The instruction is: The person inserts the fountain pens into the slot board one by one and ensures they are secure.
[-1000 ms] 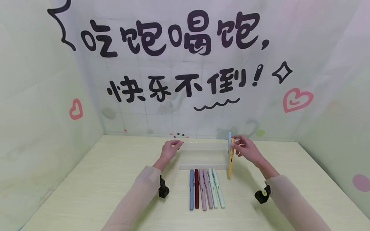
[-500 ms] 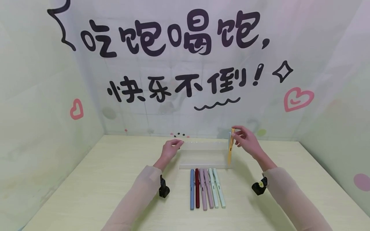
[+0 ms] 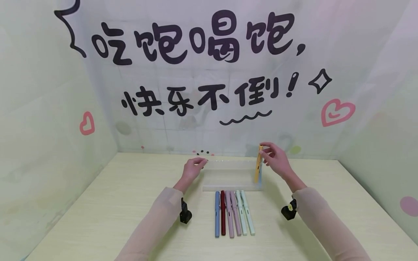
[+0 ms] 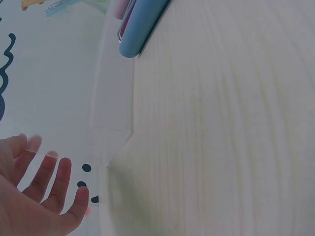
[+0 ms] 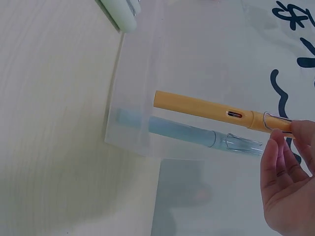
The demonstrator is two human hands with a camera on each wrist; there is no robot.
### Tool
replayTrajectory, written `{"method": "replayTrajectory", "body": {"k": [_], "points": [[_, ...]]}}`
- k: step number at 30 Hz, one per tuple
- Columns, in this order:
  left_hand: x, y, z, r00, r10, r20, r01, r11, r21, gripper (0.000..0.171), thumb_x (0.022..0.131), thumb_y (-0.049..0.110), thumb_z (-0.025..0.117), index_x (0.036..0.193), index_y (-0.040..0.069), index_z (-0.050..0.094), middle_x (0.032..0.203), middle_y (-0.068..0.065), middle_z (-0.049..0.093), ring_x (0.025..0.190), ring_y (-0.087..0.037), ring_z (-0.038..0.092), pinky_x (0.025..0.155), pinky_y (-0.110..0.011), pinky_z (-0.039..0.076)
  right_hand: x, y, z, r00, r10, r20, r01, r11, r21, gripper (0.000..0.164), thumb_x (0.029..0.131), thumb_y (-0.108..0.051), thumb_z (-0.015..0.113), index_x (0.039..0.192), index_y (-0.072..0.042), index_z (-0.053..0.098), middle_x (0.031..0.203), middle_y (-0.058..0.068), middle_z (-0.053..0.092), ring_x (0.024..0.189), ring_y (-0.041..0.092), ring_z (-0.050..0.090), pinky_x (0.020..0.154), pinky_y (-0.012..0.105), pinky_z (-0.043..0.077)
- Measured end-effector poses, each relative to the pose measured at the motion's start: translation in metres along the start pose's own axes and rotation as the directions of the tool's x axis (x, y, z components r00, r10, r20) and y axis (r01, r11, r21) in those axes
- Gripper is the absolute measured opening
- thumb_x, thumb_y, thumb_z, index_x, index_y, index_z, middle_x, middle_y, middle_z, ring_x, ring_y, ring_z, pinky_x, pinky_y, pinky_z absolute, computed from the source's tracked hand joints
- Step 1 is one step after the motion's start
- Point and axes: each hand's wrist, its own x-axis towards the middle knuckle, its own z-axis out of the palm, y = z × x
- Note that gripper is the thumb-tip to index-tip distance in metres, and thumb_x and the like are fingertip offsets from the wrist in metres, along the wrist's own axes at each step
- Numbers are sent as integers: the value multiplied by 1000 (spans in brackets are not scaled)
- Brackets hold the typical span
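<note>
Right hand (image 3: 275, 158) moved yellow pen (image 3: 258, 165) left, inside clear holder (image 3: 228, 177).

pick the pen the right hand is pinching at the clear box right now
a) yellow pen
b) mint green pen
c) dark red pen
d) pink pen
a: the right hand pinches the cap end of the yellow pen, whose other end reaches into the clear box beside a light blue pen, while the red, pink and green pens lie in the row on the table.
</note>
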Motion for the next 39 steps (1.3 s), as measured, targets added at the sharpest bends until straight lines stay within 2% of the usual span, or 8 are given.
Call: {"method": "replayTrajectory", "body": {"k": [4, 12, 22, 28, 35, 39], "points": [[-1, 0, 0, 1000, 5, -3, -5, 1000, -5, 27, 92, 22, 56, 106, 1, 65, 102, -13, 63, 91, -25, 60, 77, -34, 49, -1, 3, 3, 1000, -15, 13, 15, 1000, -16, 35, 93, -15, 54, 123, 1, 49, 98, 23, 59, 70, 36, 57, 56, 31, 50], [-2, 1, -1, 1000, 15, -4, -15, 1000, 1, 26, 91, 22, 57, 105, 1, 65, 101, -12, 63, 89, -25, 61, 75, -33, 50, -3, 1, 7, 999, -11, 36, 12, 1000, -28, 32, 92, -12, 54, 121, -1, 51, 96, 22, 59, 71, 40, 58, 58, 41, 51], [-3, 1, -2, 1000, -1, 8, 1, 1000, 0, 28, 92, 23, 57, 107, 1, 65, 103, -12, 62, 90, -25, 60, 76, -34, 49, -3, 5, 10, 999, -25, 39, 26, 999, -33, 31, 92, -12, 56, 119, 1, 50, 94, 23, 61, 65, 32, 58, 55, 35, 50], [-3, 1, -1, 1000, -6, 10, 6, 1000, -2, 28, 92, 23, 56, 107, 2, 65, 104, -12, 62, 90, -25, 60, 76, -34, 49, -3, 6, 12, 999, -25, 34, 28, 996, -87, 28, 91, -13, 57, 117, -1, 52, 92, 19, 60, 63, 26, 56, 54, 34, 50], [-2, 1, -1, 1000, 1, 6, -1, 1000, 11, 28, 92, 24, 56, 107, 2, 65, 103, -12, 62, 89, -25, 60, 76, -34, 49, 0, 5, 14, 999, -43, -2, 41, 981, -188, 27, 90, -14, 59, 114, -3, 56, 73, 8, 51, 61, 20, 45, 51, 29, 39], [-2, 0, -1, 1000, 4, 5, -4, 1000, 13, 28, 92, 24, 56, 107, 2, 65, 102, -12, 62, 89, -25, 60, 75, -34, 49, 1, 8, 15, 999, -42, 0, 41, 982, -183, 27, 89, -14, 59, 114, -2, 58, 62, 4, 45, 55, 19, 39, 48, 28, 34]]}}
